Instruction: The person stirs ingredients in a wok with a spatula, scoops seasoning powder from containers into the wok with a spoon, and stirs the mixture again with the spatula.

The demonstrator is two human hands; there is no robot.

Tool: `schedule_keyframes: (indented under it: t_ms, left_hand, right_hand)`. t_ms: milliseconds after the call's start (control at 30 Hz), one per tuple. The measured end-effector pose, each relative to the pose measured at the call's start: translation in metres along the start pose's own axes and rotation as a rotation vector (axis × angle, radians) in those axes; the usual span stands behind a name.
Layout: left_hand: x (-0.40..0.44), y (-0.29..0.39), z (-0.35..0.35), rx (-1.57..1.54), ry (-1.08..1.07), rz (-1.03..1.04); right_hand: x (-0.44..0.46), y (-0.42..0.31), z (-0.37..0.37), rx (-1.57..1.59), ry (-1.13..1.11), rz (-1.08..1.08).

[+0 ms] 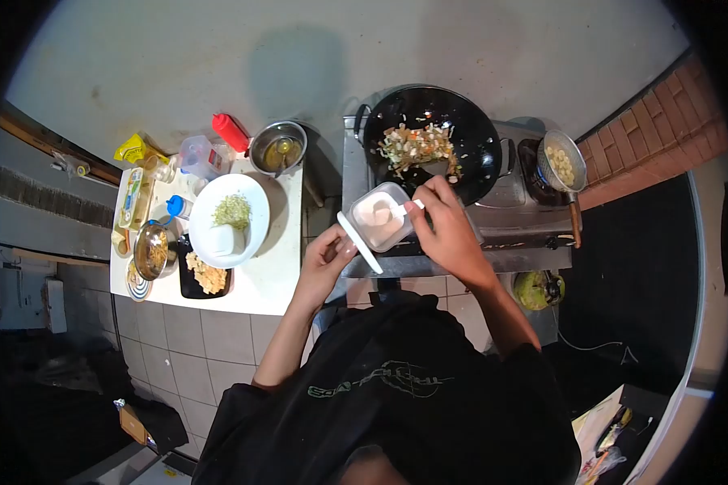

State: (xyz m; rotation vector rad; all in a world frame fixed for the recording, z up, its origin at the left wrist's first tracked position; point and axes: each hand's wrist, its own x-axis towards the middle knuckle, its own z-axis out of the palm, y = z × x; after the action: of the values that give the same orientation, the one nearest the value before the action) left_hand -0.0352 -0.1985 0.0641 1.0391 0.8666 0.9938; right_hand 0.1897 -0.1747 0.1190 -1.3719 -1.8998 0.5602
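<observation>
A clear plastic container [366, 196] of pale powder is tilted open in front of me at the stove's near edge. My left hand [329, 252] is closed on its white lid [360, 242], which stands on edge at the container's left side; I cannot tell whether the two are joined. My right hand [446, 232] pinches the short handle of a small white spoon [411, 208], whose other end reaches into the powder. Just beyond, a black wok [477, 121] holds chopped, mixed-colour food [416, 148]. A metal utensil in the wok is partly hidden by my right hand.
At right, a pan of pale round pieces [560, 166] sits on a burner, its handle pointing toward me. The left table [279, 283] bears a white bowl of chopped greens [259, 194], a metal bowl of liquid [287, 133], a red bottle [230, 132] and a black tray [190, 279].
</observation>
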Motion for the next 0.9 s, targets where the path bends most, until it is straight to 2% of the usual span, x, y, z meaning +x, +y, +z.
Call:
schedule_keyframes:
  t_ms: [133, 300, 367, 500, 567, 600, 700, 767, 833, 900]
  left_hand:
    - [0.000, -0.011, 0.023, -0.007, 0.056, -0.078]
    - [0.007, -0.008, 0.035, -0.021, 0.083, -0.089]
    - [0.012, -0.007, 0.037, 0.016, 0.046, -0.087]
    - [0.017, -0.003, 0.044, 0.026, 0.080, -0.066]
    - [0.018, -0.005, 0.046, 0.066, 0.099, -0.005]
    - [0.018, 0.002, 0.054, 0.050, 0.130, 0.003]
    - [0.020, 0.003, 0.055, 0.059, 0.147, 0.049]
    - [0.021, 0.004, 0.053, 0.080, 0.139, 0.064]
    - [0.021, 0.005, 0.053, 0.099, 0.136, 0.080]
    - [0.021, 0.007, 0.056, 0.080, 0.158, 0.063]
  right_hand:
    - [-0.004, 0.015, -0.020, -0.173, -0.007, -0.041]
    - [0.000, 0.036, -0.031, 0.015, -0.101, 0.021]
    - [0.004, 0.040, -0.031, 0.060, -0.068, 0.001]
    - [0.012, 0.043, -0.035, 0.192, -0.100, 0.096]
    - [0.015, 0.049, -0.029, 0.080, 0.009, -0.151]
    - [0.017, 0.046, -0.031, -0.034, -0.047, -0.212]
    - [0.021, 0.037, -0.026, -0.113, -0.055, -0.275]
    - [0.022, 0.045, -0.020, -0.047, -0.034, -0.263]
    - [0.021, 0.048, -0.019, 0.182, -0.050, -0.107]
    - [0.021, 0.049, -0.021, 0.236, -0.012, -0.066]
